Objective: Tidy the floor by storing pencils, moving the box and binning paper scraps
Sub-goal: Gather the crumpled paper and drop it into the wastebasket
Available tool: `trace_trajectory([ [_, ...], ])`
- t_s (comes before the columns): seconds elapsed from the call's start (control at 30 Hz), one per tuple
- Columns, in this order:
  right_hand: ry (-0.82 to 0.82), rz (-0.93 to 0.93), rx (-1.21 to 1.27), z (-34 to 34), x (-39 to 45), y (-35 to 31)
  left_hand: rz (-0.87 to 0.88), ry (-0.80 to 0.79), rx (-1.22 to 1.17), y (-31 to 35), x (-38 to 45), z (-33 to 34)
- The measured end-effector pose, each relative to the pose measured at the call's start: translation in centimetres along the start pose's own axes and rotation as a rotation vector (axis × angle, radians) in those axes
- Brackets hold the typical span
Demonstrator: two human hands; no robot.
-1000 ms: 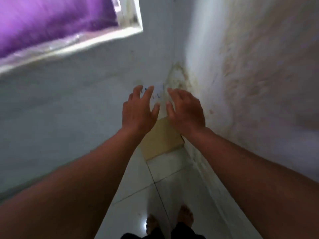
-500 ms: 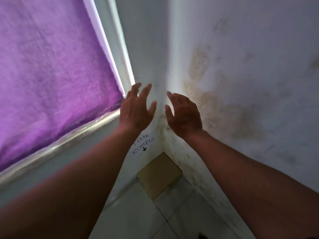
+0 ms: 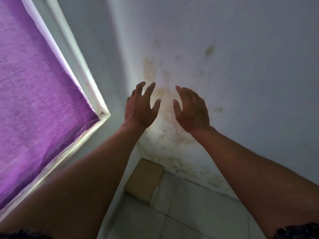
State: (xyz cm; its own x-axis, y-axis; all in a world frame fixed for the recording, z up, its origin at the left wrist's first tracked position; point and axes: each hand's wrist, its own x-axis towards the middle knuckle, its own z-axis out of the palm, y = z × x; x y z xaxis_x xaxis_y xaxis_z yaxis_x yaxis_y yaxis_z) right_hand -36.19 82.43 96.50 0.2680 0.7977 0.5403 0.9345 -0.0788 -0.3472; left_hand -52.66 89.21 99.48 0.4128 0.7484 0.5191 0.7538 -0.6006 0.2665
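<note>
While the purple curtain [image 3: 34, 94] fills the far left behind its white window frame [image 3: 86, 73], both arms reach up toward the corner of the room. Left hand [image 3: 140, 109] is raised, fingers spread and relaxed, gripping nothing, well above the floor. Just beside it, with a gap between them, the right hand [image 3: 192, 112] hangs in the same way, fingers loosely curved, palm empty. Neither hand touches the wall. Down below, between the two forearms, the cardboard box [image 3: 144, 181] sits on the tiled floor [image 3: 189, 213], pushed right into the corner, its flaps closed. Over to the right, the pale wall [image 3: 250, 66] carries yellow-brown damp stains [image 3: 165, 100], thickest behind the hands and along the base by the box.
</note>
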Motion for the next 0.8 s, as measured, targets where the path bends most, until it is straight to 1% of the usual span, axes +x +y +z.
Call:
trace_trajectory([
  [0.2, 0.039, 0.114, -0.106, -6.9, -6.5, 3.9, 0.103, -0.038, -0.103, 7.1, -3.9, 1.0],
  [0.33, 0.052, 0.166, -0.171, -11.4, -12.6, 5.7, 0.188, -0.077, -0.110, 11.9, -8.4, 0.9],
  [0.47, 0.056, 0.210, -0.265, -15.5, -21.0, 6.8, 0.262, -0.113, -0.119, 16.8, -14.5, 0.4],
  [0.57, 0.023, 0.251, -0.327, -18.0, -27.7, 7.3, 0.303, -0.125, -0.130, 20.2, -20.1, 0.0],
  [0.8, -0.019, 0.381, -0.380, -22.8, -41.9, 5.5, 0.413, -0.244, -0.195, 25.3, -31.6, -2.1],
])
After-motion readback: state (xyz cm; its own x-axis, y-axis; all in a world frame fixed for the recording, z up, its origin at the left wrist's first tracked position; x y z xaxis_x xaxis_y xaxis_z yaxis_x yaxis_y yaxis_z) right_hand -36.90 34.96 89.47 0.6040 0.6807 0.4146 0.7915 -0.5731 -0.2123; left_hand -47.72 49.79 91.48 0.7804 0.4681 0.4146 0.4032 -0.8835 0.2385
